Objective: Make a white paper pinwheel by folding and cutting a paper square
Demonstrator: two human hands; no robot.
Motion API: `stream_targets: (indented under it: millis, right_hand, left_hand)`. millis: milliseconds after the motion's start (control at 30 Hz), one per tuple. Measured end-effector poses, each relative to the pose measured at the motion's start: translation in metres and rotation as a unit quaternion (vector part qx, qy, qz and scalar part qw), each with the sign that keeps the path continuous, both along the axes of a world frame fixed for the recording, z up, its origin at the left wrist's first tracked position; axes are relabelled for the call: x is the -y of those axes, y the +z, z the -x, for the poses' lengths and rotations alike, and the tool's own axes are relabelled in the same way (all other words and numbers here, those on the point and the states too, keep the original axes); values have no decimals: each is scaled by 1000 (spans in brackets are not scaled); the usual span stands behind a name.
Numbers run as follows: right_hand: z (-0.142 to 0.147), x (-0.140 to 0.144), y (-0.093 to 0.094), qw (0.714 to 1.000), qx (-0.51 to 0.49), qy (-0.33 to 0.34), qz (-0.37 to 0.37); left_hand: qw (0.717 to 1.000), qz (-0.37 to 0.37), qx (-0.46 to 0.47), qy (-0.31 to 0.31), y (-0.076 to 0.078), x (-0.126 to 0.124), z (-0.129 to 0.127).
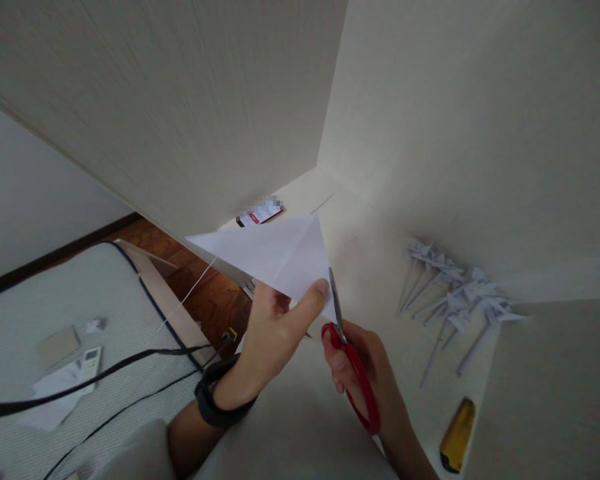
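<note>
- The small red-and-white card [261, 213] has its print blurred out.
- The yellow-handled utility knife [457, 435] shows no readable detail.
- Scissor blades partly hidden behind the white folded paper sheet [275, 253].

White folded paper [280, 257]. Scissors [353, 367] with bright red handles and grey metal blades. A black band [215, 400] on the left wrist. Pale grey-white paper pinwheels [455, 293] on a cream shelf [380, 240]. A yellow and black utility knife [457, 435]. Reddish-brown wooden floor [205, 287].

walls [180, 100]: pale, textured | floor [205, 293]: dark wood | mattress [40, 300]: white, blue-edged | light: dim
</note>
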State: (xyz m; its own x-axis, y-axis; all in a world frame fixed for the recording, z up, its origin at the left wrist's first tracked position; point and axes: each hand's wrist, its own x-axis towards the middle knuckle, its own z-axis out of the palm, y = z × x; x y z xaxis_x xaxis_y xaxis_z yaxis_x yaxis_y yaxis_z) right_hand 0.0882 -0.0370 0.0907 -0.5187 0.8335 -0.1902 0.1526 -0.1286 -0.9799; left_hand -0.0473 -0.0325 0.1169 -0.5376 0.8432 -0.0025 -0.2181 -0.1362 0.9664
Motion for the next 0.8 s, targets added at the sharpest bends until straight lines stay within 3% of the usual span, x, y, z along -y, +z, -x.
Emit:
stream_targets:
  millis: [800]
  right_hand:
    - [1,-2,8,999,48,-1,-8]
  left_hand:
    - [999,41,14,13,3,2,-2]
